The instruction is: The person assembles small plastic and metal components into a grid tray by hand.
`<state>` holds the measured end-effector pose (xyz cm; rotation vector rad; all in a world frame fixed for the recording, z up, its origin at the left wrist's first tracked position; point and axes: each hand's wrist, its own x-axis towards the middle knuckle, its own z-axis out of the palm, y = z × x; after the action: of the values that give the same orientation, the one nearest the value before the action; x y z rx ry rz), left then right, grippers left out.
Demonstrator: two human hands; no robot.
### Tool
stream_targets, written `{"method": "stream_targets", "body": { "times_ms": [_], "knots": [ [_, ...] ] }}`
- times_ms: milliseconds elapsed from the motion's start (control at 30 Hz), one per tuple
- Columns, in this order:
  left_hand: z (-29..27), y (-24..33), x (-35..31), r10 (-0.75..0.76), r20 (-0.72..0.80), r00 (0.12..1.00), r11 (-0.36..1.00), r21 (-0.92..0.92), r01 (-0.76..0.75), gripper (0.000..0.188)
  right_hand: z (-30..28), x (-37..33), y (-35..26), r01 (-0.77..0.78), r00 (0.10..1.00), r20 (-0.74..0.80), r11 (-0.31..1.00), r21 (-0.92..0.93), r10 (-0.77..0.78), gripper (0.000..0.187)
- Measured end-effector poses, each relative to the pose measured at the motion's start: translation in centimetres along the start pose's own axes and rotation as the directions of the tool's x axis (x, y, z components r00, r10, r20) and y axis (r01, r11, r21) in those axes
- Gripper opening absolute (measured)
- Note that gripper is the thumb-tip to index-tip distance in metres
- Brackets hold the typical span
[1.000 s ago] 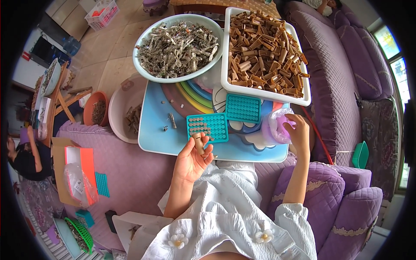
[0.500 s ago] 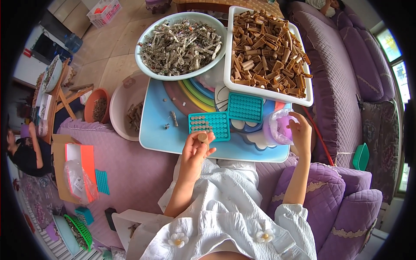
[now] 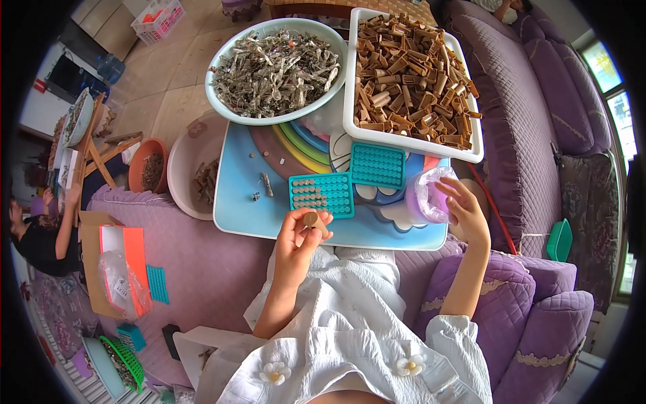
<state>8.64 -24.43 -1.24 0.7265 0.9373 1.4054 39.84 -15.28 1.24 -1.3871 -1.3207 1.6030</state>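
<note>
My left hand is closed around a small brown cylinder, its round end facing up. Just beyond those fingertips lies a teal tray with rows of round cavities, several filled with small brown round pieces. My right hand has its fingers spread at the right side of a purple tub lined with a clear plastic bag. No object shows in that hand. A second teal tray sits beyond the first, its cavities unfilled.
At the table's far side stand a pale basin of wrapped silvery pieces and a white bin of brown half-tubes. Left of it are a pink basin and an orange bucket. Another person sits far left.
My right hand has drawn slightly toward me, and its fingers have spread from a more curled pose. The left hand keeps hold of the brown cylinder, almost unmoved.
</note>
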Motion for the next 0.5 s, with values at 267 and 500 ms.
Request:
{"method": "stream_targets", "body": {
  "times_ms": [267, 500],
  "knots": [
    [0.1, 0.5, -0.1, -0.107, 0.027, 0.994, 0.978, -0.177, 0.110, 0.031, -0.5, 0.3, 1.5, 0.055, 0.995, -0.084, 0.994, -0.099, -0.063, 0.035],
    [0.0, 1.3, -0.2, -0.140, 0.023, 0.990, 0.955, -0.261, 0.142, 0.033, 0.0, 0.0, 1.0, 0.088, 0.990, -0.104, 0.990, -0.111, -0.099, 0.037]
  ]
}}
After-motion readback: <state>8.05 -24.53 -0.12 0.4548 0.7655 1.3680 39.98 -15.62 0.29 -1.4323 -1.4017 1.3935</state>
